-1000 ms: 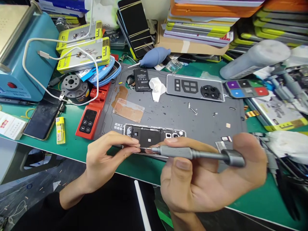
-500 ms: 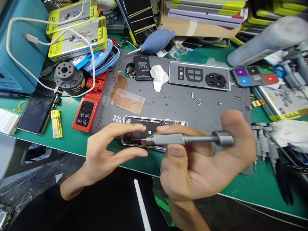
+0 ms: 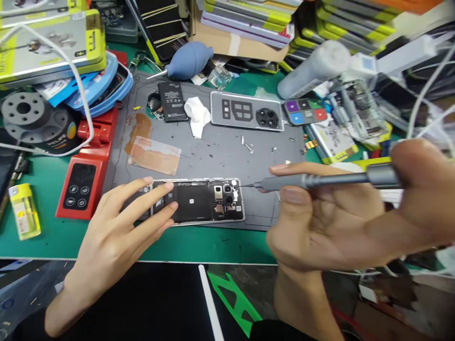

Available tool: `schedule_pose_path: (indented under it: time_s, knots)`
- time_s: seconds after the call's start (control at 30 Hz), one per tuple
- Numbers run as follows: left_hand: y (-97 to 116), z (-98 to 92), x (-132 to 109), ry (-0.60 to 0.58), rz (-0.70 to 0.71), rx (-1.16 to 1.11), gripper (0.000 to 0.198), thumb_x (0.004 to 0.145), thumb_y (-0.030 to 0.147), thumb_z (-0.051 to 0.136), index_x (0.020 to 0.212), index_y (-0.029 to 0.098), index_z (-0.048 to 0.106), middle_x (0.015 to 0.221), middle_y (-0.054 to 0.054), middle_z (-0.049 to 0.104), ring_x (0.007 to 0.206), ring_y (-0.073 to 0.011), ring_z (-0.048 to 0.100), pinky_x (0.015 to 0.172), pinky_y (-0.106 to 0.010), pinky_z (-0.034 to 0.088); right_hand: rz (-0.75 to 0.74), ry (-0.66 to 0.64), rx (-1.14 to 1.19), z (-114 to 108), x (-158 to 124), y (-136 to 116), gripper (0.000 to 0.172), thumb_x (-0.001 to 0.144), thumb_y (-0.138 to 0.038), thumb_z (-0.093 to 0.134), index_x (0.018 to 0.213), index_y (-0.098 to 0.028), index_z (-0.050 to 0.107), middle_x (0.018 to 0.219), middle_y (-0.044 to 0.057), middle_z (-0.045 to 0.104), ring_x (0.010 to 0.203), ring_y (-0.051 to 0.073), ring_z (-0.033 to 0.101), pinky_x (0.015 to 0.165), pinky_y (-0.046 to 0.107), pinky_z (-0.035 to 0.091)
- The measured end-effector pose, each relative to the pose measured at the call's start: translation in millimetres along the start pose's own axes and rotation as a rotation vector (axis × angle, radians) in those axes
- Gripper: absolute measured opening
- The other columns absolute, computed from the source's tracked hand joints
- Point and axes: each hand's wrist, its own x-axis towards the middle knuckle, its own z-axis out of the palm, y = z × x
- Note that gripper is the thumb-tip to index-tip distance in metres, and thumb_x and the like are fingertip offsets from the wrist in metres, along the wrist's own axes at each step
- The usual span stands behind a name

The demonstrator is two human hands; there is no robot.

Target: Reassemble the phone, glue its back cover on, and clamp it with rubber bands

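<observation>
An opened phone (image 3: 195, 202) lies on the front edge of the grey work mat (image 3: 199, 156), its camera lenses and inner parts bare at the right end. My left hand (image 3: 121, 222) rests over the phone's left end, fingers stretched out and slightly spread. In my right hand (image 3: 330, 213) is a grey precision screwdriver (image 3: 320, 181), gripped between thumb and fingers, its cap near the base of the index finger. The thin tip points left, close to the phone's upper right corner; whether it touches I cannot tell.
Behind lie a phone back cover (image 3: 245, 110), a black battery (image 3: 173, 102), a crumpled white tissue (image 3: 197, 116) and a blue air blower (image 3: 190, 60). A red device (image 3: 80, 187) and a yellow lighter (image 3: 24, 211) are at left. Small screws and bits dot the mat.
My left hand has come down onto the phone's left end. The screwdriver in my right hand has shifted right, uncovering the phone's camera end. The whole view has turned rightward.
</observation>
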Motion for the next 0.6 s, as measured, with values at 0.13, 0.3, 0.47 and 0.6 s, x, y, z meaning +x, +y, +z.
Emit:
schedule_pose_path:
  time_s: [0.13,0.3,0.47,0.6]
  knots:
    - [-2.0,-0.9,-4.4,-0.020,-0.046,-0.052,0.040,0.099,0.013,0.076,0.137,0.024,0.074,0.145,-0.004,0.075,0.141,-0.0307,0.065,0.113,-0.047,0.057,-0.162,-0.055,-0.041,20.3,5.2,11.2,0.068,0.095,-0.017,0.071,0.159,-0.034,0.055,0.150,0.010,0.054,0.101,0.026,0.076,0.070,0.045,0.074]
    - [1.8,-2.7,-3.8,-0.045,-0.102,-0.135,0.045,0.101,0.008,0.071,0.144,0.021,0.070,0.147,-0.004,0.075,0.141,-0.0287,0.068,0.115,-0.047,0.059,-0.104,-0.086,-0.035,19.2,-1.7,18.4,0.074,0.091,-0.015,0.076,0.158,-0.037,0.055,0.139,0.010,0.063,0.086,0.024,0.078,0.066,0.048,0.074]
    - [-3.9,-5.0,-2.2,-0.055,0.065,-0.055,0.031,0.098,0.006,0.074,0.128,0.013,0.078,0.145,-0.007,0.075,0.142,-0.0297,0.067,0.121,-0.043,0.053,-0.082,-0.098,-0.030,19.3,-2.9,18.5,0.076,0.090,-0.013,0.077,0.159,-0.037,0.054,0.136,0.009,0.066,0.084,0.024,0.079,0.067,0.050,0.073]
    - [-4.0,-5.6,-6.2,-0.050,0.038,-0.014,0.031,0.100,0.007,0.072,0.129,0.016,0.079,0.147,-0.006,0.074,0.142,-0.0295,0.066,0.121,-0.044,0.050,-0.029,-0.108,-0.026,16.5,-13.1,21.6,0.077,0.084,-0.008,0.079,0.155,-0.030,0.059,0.133,0.010,0.067,0.085,0.026,0.080,0.067,0.050,0.074]
